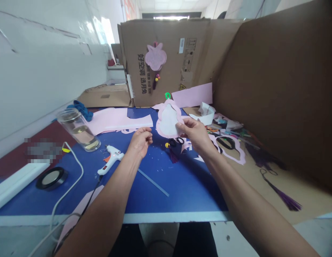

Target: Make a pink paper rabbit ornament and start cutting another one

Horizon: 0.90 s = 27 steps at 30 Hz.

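My right hand grips the lower right edge of a scalloped pink felt ornament with a white centre, thumb on its front. A green loop sticks up from its top. Beneath it hangs a dark purple tassel with a yellow bead. To the left of the ornament, apart from it, my left hand has its fingers curled closed; whatever they may hold is hidden. Black-handled scissors lie just behind the tassel, partly covered. A white glue gun rests left of my left forearm.
A glass of liquid stands at the left, near black tape and a white cable. A clear glue stick lies in front. Pink sheets and cardboard walls stand behind. Another purple tassel lies right.
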Motion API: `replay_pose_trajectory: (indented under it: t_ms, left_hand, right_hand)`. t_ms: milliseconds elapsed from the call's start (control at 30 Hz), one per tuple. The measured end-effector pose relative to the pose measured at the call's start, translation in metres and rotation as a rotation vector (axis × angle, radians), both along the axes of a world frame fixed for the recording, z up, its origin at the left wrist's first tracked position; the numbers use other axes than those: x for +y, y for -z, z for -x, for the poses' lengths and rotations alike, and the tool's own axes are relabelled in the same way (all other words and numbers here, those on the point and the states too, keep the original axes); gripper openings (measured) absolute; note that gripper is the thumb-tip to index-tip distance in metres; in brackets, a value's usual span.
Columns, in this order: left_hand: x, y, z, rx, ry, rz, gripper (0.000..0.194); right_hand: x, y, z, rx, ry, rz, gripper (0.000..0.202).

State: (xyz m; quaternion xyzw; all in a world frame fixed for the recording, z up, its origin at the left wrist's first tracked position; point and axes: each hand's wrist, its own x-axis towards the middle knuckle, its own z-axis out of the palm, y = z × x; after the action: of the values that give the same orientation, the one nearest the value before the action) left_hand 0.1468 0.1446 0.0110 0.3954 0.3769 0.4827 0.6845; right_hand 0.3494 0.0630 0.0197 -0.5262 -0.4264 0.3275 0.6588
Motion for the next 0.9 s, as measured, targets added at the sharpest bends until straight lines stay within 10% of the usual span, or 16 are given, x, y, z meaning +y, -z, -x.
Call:
replay_pose_trajectory:
  t_ms: [900]
  left_hand:
    - [-0.0001,0.0034,-0.0004,-0.003,0.036,0.004,0.025]
  right_hand:
    - [-0.0018,-0.0009,0.0015,-0.006,-0.016,-0.011,0.029]
